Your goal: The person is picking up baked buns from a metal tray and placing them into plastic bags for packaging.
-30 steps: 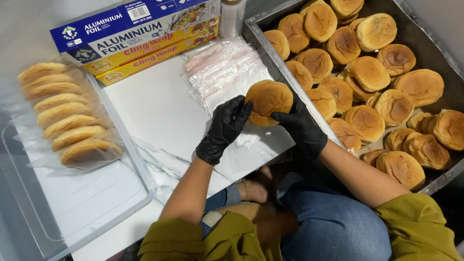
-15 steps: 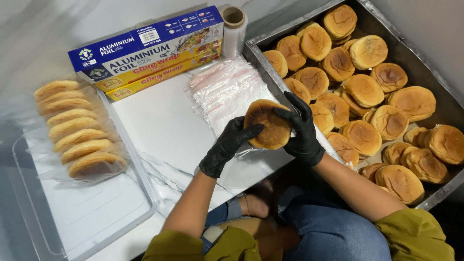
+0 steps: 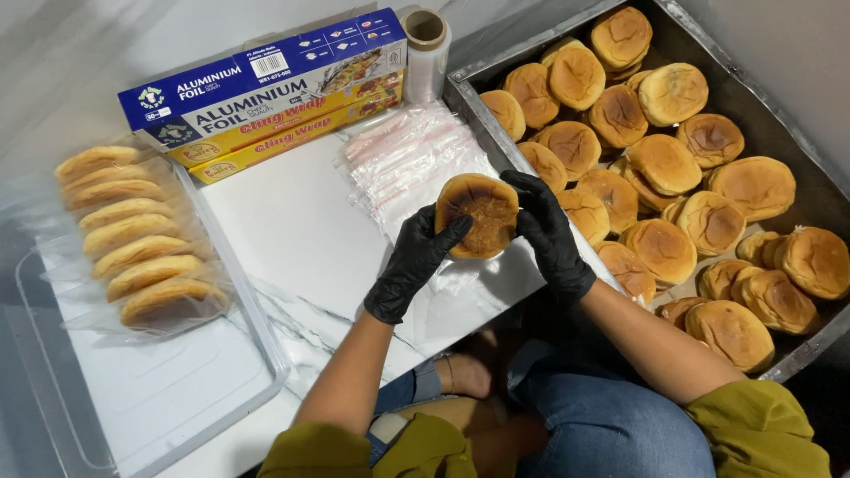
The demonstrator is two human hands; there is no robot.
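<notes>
My metal tray [image 3: 482, 119] of buns runs off the right edge, so its far end is cut off. My gloved left hand [image 3: 414, 261] and right hand [image 3: 549, 235] curl partly closed around one bun [image 3: 476, 215], gripping it from both sides above the stack of clear bags [image 3: 403, 159].
</notes>
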